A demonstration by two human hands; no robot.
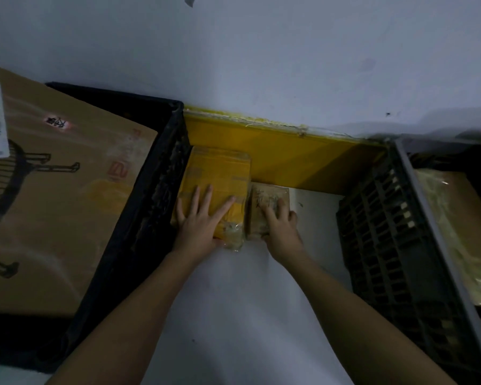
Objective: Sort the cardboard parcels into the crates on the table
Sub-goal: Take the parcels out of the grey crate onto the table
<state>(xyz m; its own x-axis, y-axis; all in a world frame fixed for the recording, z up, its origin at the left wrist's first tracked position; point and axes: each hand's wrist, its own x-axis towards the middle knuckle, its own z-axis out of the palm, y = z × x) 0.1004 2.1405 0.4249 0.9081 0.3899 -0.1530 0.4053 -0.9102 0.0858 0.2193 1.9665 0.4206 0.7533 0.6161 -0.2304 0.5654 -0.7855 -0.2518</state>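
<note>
Two parcels are left on the table (233,301), in the gap between the crates. The left crate (139,207) already holds a big flat carton (61,195), and the right crate (395,245) has something wrapped in clear film (456,232) lying inside, so I'd judge the sorting well along, with these two the ones I can see unsorted.

The left hand (200,220) lies flat on the yellow parcel (217,179), fingers straight and spread, pressing rather than gripping; most of the parcel reaches out past the fingertips toward the wall (261,51). The right hand (282,226) has its fingers curled over the near end of the small parcel (267,204), thumb at its right edge, seemingly taking hold.

Both parcels run lengthwise away from the person, long axes roughly in line with the fingers, far ends pointing at the yellow strip (289,157) along the wall. They lie side by side, touching or nearly so; the yellow one sits against the left crate's wall.
</note>
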